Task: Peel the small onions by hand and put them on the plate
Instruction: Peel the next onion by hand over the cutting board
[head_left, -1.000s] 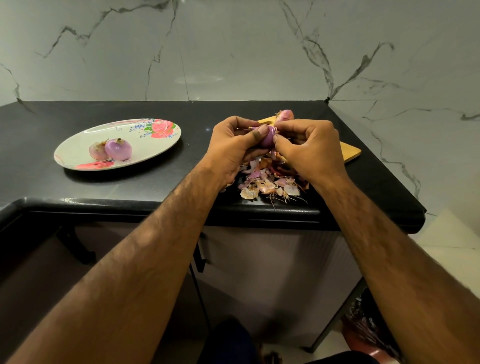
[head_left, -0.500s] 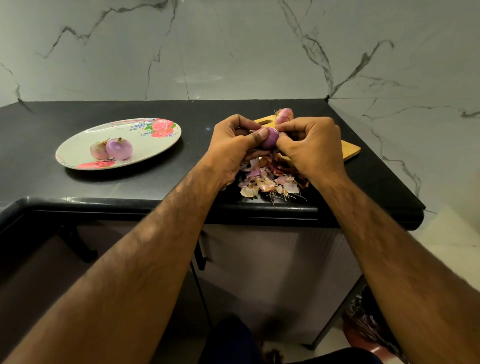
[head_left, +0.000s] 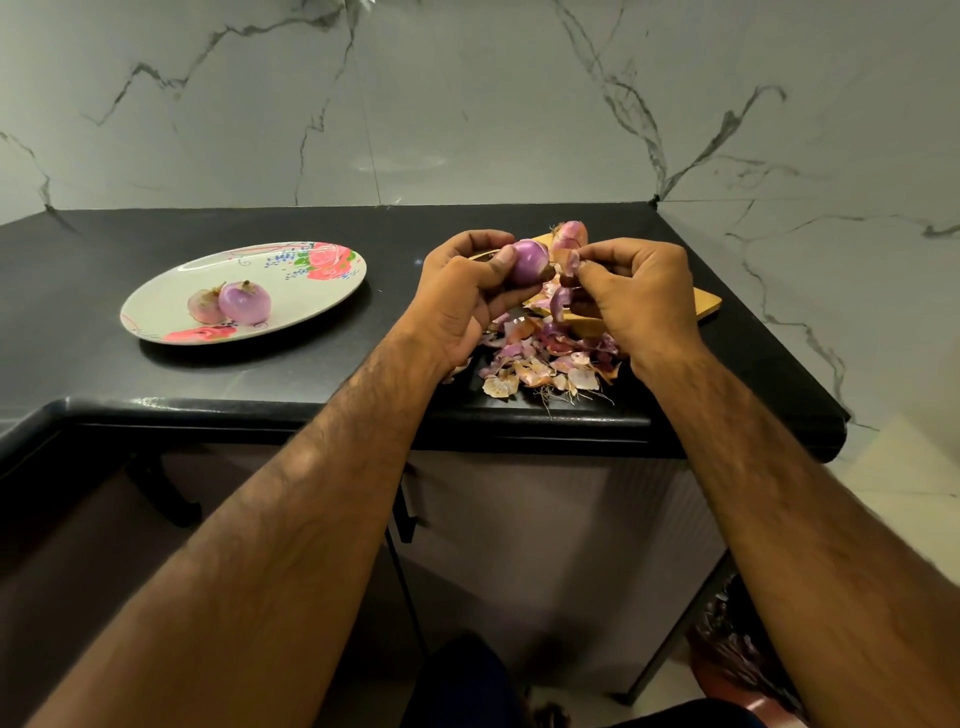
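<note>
Purple and glossy, the onion (head_left: 530, 260) sits gripped in the curled fingers of the left hand (head_left: 462, 291) above the black worktop (head_left: 78, 312), while the right hand (head_left: 644, 296) pinches a strip of skin (head_left: 570, 262) just beside it. Loose peelings (head_left: 545, 364) lie heaped beneath, and two peeled onions (head_left: 244, 302) rest on the flowered plate (head_left: 291, 296).

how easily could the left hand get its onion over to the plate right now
Probably easily: only black counter lies between the left hand and the plate. It grips the onion; the right hand pinches a peel strip beside it, perhaps attached.
</note>
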